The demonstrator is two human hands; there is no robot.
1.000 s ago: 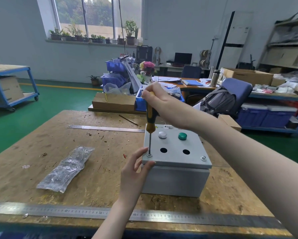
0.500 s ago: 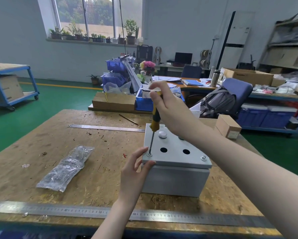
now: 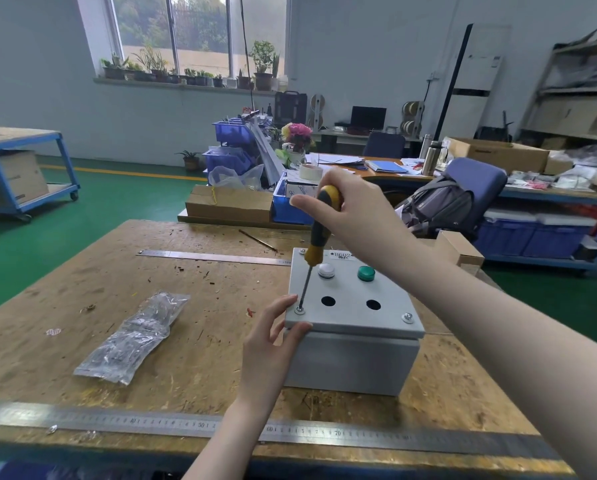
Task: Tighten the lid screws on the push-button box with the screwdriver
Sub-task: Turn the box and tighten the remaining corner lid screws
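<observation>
1. Standing on the wooden table [image 3: 193,358], a little right of its middle, the push-button box [image 3: 350,362] is a grey metal box with a flat grey lid [image 3: 349,306] on top.
2. The lid carries a white button [image 3: 326,270] and a green button [image 3: 366,273] side by side in the far row, and two round open holes [image 3: 328,301] in the near row.
3. A white label [image 3: 342,255] with dark letters sits at the far edge of the lid.
4. A screw [image 3: 407,318] shows at the near right corner of the lid, another screw head [image 3: 302,251] at the far left corner.
5. The screwdriver [image 3: 319,233] has a yellow and black handle and a thin metal shaft; it leans slightly, and its tip stands in the corner screw [image 3: 300,310] at the near left corner.
6. The right hand [image 3: 356,216] grips the handle from above, the fingers curled round it and the thumb stretched to the left.
7. The left hand [image 3: 269,344] rests against the near left corner of the box, the fingers relaxed, with one finger on the lid edge just beside the shaft and the thumb on the front wall under the lid.
8. A clear plastic bag [image 3: 134,337] lies on the table to the left of the box, well apart from it.
9. A long steel ruler [image 3: 117,422] lies along the near edge of the table, and a shorter ruler [image 3: 214,257] lies behind, near the far left corner of the box.
</observation>
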